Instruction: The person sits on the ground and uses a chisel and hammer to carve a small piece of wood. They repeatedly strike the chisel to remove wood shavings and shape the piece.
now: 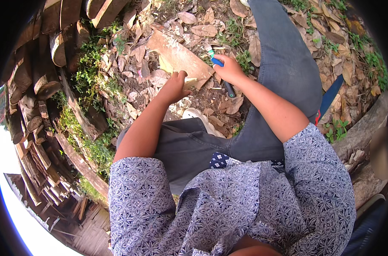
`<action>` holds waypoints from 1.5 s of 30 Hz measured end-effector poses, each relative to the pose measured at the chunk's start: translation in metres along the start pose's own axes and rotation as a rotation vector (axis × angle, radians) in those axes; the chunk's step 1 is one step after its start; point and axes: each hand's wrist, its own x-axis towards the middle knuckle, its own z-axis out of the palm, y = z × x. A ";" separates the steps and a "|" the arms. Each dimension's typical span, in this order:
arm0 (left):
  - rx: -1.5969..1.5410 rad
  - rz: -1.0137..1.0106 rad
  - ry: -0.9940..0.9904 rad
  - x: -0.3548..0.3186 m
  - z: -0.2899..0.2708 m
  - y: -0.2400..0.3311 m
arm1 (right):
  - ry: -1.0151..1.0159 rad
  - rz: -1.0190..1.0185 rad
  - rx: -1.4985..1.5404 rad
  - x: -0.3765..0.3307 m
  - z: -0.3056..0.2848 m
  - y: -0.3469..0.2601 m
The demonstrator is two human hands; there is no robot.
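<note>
Stacked wood (36, 85): far left, cut logs and slabs piled along the scene's left edge, well apart from both hands.
Plank (177, 57): a flat brown board lying on the leaf-strewn ground (202, 30), far from the body; its long axis runs from far left to near right, ending at a broken corner between the two hands.
Left hand (175, 86): fingers curled together and pressing on the plank's near edge; a pale yellow sliver shows by the fingertips, and I cannot tell whether it is pinched or only touched.
Plank from left hand: directly under and just beyond the fingers, stretching away to the far left.
Right hand (228, 69): closed around a blue-handled tool (217, 62), whose green-and-white tip points to the far left, towards the plank's near-right end.
Dark rod (230, 89): just near of the right hand; whether it belongs to the held tool is unclear.
Plank from right hand: to its left, tool tip just beside the board's corner.
Nearer hand: the left, already touching; the right is just beside.
Blue blade-shaped object (330, 94): far right, beyond the grey-trousered leg (283, 64), apart from both hands.
</note>
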 end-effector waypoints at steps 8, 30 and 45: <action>0.075 -0.118 -0.208 -0.008 0.007 -0.031 | -0.073 0.051 0.060 -0.003 0.000 -0.008; 0.025 -0.790 -0.250 0.021 0.080 -0.043 | -0.155 0.333 0.513 -0.016 -0.014 -0.055; -0.915 -0.932 -0.231 0.027 -0.004 -0.037 | -0.029 0.315 0.479 -0.019 -0.022 -0.062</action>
